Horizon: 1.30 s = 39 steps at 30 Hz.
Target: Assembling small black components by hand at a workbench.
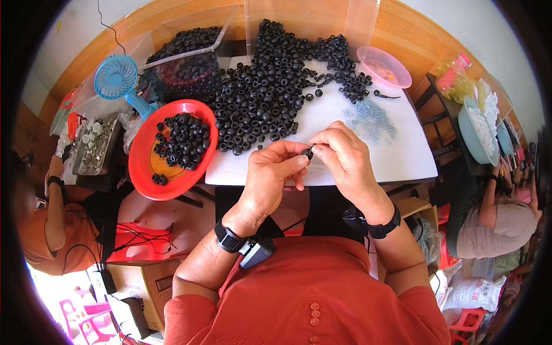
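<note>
Above the near edge of the white table top [339,109], my left hand [269,172] pinches a small round black part [309,154] between thumb and fingers. My right hand [345,158] meets it from the other side, its thumb and index finger closed at the part's top; whatever sits between those fingertips is too small to make out. Beyond my hands spreads a large heap of hollow black round parts [253,100]. A red plate [141,182], at the left, carries a smaller pile of similar black parts.
Behind the plate stand a blue fan [117,77] and a clear bin [221,37] of black parts. Tiny bluish pieces [371,122] lie at the right, before a pink bowl [397,81]. People sit at left [57,230] and right [497,224].
</note>
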{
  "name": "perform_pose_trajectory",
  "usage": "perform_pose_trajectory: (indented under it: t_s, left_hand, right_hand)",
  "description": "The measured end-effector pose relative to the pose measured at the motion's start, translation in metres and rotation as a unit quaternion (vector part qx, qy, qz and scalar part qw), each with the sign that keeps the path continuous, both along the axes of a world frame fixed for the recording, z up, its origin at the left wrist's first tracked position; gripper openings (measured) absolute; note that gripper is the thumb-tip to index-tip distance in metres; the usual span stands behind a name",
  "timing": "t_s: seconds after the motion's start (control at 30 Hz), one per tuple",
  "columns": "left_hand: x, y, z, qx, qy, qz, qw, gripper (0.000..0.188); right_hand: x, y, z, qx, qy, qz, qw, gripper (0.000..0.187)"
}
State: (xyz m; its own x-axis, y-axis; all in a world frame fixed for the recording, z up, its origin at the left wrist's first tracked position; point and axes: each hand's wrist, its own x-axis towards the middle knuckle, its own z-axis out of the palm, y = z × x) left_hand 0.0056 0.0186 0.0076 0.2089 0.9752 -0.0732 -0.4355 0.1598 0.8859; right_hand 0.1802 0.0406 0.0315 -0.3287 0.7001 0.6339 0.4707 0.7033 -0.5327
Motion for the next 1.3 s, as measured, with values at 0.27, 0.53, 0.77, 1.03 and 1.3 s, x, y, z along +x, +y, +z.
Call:
perform_pose_trajectory:
  t_s: [0.27,0.53,0.77,1.03,1.3]
  left_hand:
    - [-0.001,0.001,-0.002,-0.005,-0.016,-0.006,1.000,0.018]
    - [-0.003,0.002,-0.001,-0.013,-0.039,-0.015,0.999,0.017]
    - [-0.004,0.002,-0.004,-0.013,-0.053,-0.016,0.998,0.015]
    - [-0.003,0.001,-0.005,-0.007,-0.038,-0.005,0.999,0.015]
    - [0.004,-0.002,-0.003,-0.010,-0.027,0.031,0.999,0.013]
  right_hand:
    - [-0.003,0.000,0.000,-0.011,0.033,-0.001,0.999,0.006]
    - [-0.006,-0.002,-0.002,-0.017,0.048,0.011,0.999,0.006]
    - [-0.011,-0.006,-0.005,-0.024,0.088,0.040,0.995,0.003]
    - [-0.015,-0.003,-0.019,-0.133,0.189,0.045,0.972,0.001]
    - [-0.018,-0.010,-0.017,0.103,-0.004,-0.065,0.993,0.008]
